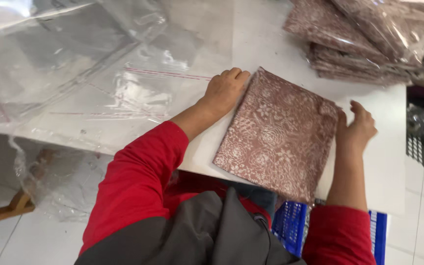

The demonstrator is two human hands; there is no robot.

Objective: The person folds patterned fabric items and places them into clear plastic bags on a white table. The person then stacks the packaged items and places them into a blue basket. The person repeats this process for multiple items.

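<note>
Folded cloth (278, 135), brownish-pink with a pale floral print, is laid flat on the white table (388, 162), its near edge overhanging the table's front. At the far left, clear plastic bags (74, 64) with thin red sealing strips are spread across the table, all seemingly empty and flat. The left hand (224, 91) is pressed knuckles-up against the cloth's left edge, fingers curled under, while the right hand (354, 130) is held loosely open at the right edge, thumb touching the fabric, nothing clasped. For a neat result, it is judged that both edges should be squared and the folds kept aligned, with even pressure from each side so no corner slips. At the far right, a stack of bagged cloths (364, 44) of the same print is seen, each sealed in glossy wrap. Below the table, a blue basket (295, 225) is partly shown; its contents cannot be told.
</note>
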